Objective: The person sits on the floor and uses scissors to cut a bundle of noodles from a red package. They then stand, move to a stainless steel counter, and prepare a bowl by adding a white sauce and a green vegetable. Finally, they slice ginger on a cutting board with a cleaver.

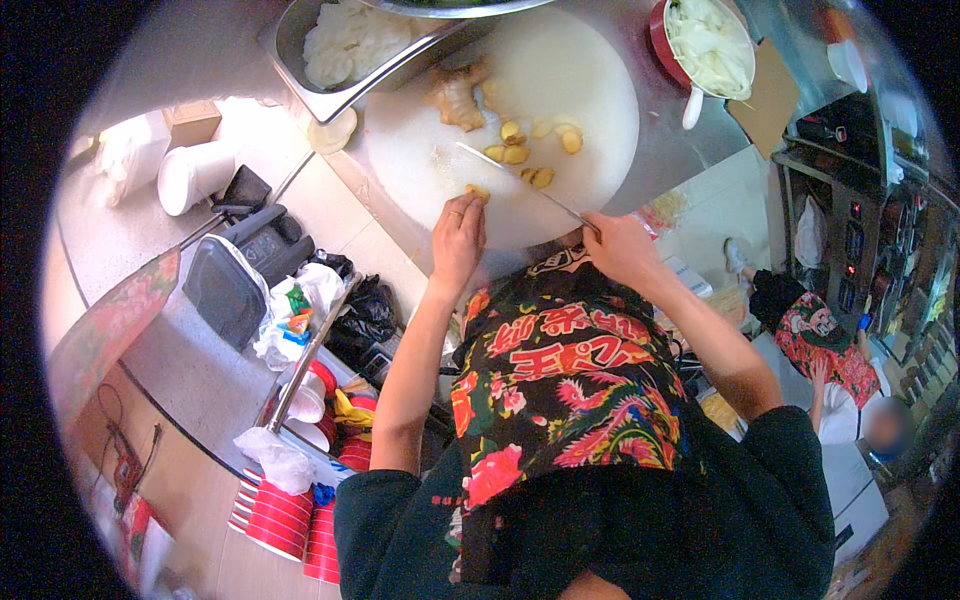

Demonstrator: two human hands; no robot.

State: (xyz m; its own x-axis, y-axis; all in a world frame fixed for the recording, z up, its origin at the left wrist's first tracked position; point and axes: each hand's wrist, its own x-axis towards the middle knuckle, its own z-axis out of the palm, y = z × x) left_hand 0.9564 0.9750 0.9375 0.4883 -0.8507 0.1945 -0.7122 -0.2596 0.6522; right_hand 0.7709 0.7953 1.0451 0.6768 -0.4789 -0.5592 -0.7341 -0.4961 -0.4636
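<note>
On a round white cutting board (420, 187), my left hand (459, 234) pinches a small piece of ginger (478, 193) near the board's front edge. My right hand (624, 251) grips the handle end of a kitchen knife (517, 178). Its thin blade slants up and left across the board, its tip beyond the piece in my left hand. Several ginger slices (514, 154) lie scattered past the blade. Farther back sits a large knobbly ginger root (456, 101). The knife's handle is mostly hidden by my right fingers.
A steel pan (330, 97) of pale sliced food overlaps the board's back left. At back right stands a red pot (661, 45) with pale strips and a white handle. Lidded bin (225, 289) and red paper cups (279, 517) are left. A co-worker (825, 337) is at right.
</note>
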